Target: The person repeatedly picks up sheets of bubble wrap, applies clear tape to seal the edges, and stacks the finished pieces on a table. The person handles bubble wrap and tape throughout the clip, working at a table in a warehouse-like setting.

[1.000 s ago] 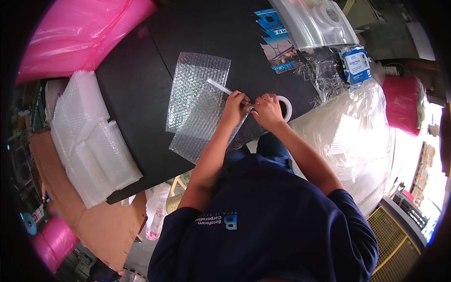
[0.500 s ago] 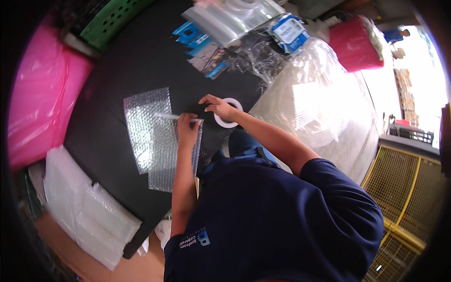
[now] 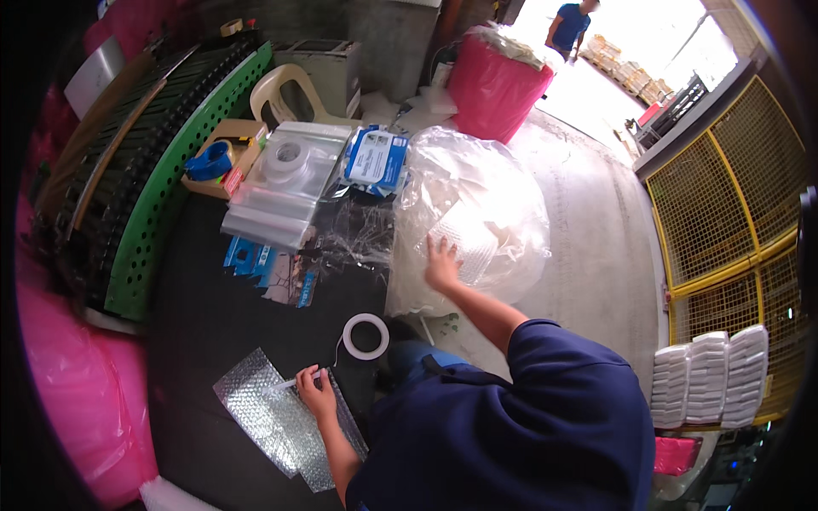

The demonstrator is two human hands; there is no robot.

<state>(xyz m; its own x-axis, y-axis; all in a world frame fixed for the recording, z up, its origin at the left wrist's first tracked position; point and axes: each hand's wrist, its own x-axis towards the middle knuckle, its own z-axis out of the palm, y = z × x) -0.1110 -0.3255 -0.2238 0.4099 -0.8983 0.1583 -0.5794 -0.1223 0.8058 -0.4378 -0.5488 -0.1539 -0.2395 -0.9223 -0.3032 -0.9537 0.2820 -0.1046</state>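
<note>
My left hand [image 3: 317, 393] is closed over a narrow whitish strip [image 3: 281, 387], its fingers resting on bubble wrap sheets [image 3: 264, 413] that overlap on the black table. Whether the strip is tape or a slim tool, I cannot tell. Just beyond that hand lies a roll of white tape [image 3: 365, 337], flat, with a loose end trailing from it. Out to the right, my right hand [image 3: 443, 266] is open with its fingers spread at the edge of a bubble wrap piece [image 3: 467, 245]. That piece lies on a big, bulging clear plastic bag [image 3: 520, 213].
Farther back on the table [image 3: 192, 281] are clear plastic film [image 3: 268, 217], a blue-and-white package [image 3: 375, 160], blue printed sheets [image 3: 256, 260] and a cardboard box [image 3: 243, 145] holding a blue tape dispenser [image 3: 210, 162]. A green perforated rail [image 3: 162, 204] borders the left. Someone [image 3: 569, 27] stands far off.
My right hand has left the tape roll and reached right and away to the bubble wrap on the clear bag. My left hand stays on the sheets. The view has swung upward and right.
</note>
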